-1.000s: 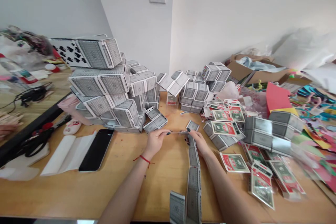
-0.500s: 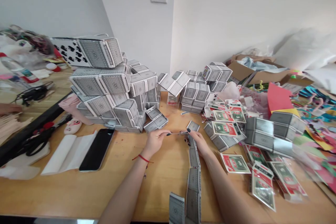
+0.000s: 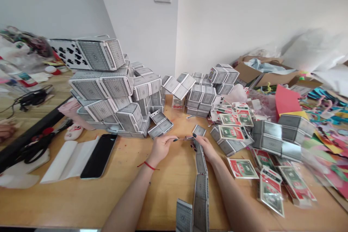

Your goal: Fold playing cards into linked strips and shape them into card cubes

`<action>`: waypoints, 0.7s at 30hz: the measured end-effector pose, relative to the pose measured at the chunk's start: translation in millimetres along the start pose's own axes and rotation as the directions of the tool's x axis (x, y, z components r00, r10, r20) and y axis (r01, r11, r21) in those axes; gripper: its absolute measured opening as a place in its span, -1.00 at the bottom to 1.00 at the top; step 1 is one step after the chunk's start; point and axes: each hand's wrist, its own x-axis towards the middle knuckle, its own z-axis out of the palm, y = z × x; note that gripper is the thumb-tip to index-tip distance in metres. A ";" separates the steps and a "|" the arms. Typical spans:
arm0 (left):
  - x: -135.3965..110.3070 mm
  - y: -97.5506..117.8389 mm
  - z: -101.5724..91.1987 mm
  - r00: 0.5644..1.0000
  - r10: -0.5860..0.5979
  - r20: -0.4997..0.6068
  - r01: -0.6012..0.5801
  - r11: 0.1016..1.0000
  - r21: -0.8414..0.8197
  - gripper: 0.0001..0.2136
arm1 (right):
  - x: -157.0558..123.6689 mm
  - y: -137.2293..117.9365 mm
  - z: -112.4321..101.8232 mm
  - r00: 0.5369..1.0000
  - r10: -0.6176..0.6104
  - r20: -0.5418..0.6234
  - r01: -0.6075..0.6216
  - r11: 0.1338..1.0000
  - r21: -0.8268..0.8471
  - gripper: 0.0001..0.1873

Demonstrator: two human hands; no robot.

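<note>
My left hand (image 3: 162,148), a red string bracelet at its wrist, is closed in a pinch on one end of a thin reddish strip (image 3: 182,139). The strip stretches to the fingertips of my right hand (image 3: 205,146), and its kind is hard to tell. My right fingers, with dark nails, are closed around the upper part of a chain of joined grey-backed playing cards (image 3: 201,185). This chain runs down to the table's front edge. A folded card piece (image 3: 199,130) lies just beyond my right hand. Another card (image 3: 184,214) stands beside the chain's near end.
Stacked card blocks (image 3: 116,87) rise at left, with lower stacks (image 3: 202,96) at centre back. A phone (image 3: 99,156), white paper (image 3: 63,159) and black scissors (image 3: 38,150) lie left. Red-and-green card boxes (image 3: 243,168), coloured paper (image 3: 288,99) and a cardboard box (image 3: 268,76) are right.
My hands keep nearly the same pinch on the strip and the cards. The whole view has shifted slightly, so most things appear a little further left.
</note>
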 end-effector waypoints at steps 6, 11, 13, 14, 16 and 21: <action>-0.1 -9.7 6.6 0.997 -0.062 -0.038 0.059 0.995 -0.082 -0.83 | 1.5 5.2 -0.9 0.999 0.031 0.016 -0.031 0.999 0.023 -0.57; 0.0 -4.0 9.2 0.997 -0.060 -0.045 0.057 0.996 -0.065 -0.83 | 4.2 11.5 -3.4 0.999 0.043 0.014 -0.044 0.998 0.048 -0.61; -0.1 0.1 10.1 0.997 -0.058 -0.044 0.055 0.996 -0.063 -0.82 | 4.8 12.4 -3.7 0.999 0.032 0.018 -0.033 0.999 0.043 -0.60; -0.1 1.8 10.9 0.997 -0.057 -0.043 0.055 0.996 -0.066 -0.82 | 5.0 12.7 -3.6 0.999 0.027 0.023 -0.028 0.999 0.038 -0.59; -0.3 3.9 12.9 0.997 -0.060 -0.045 0.057 0.995 -0.076 -0.81 | 5.4 13.2 -3.4 0.999 0.020 0.031 -0.021 1.000 0.023 -0.57; -0.4 3.7 19.6 0.997 -0.071 -0.015 0.069 0.993 -0.098 -0.81 | 7.2 15.2 -1.6 0.999 0.029 0.034 -0.028 0.999 -0.026 -0.50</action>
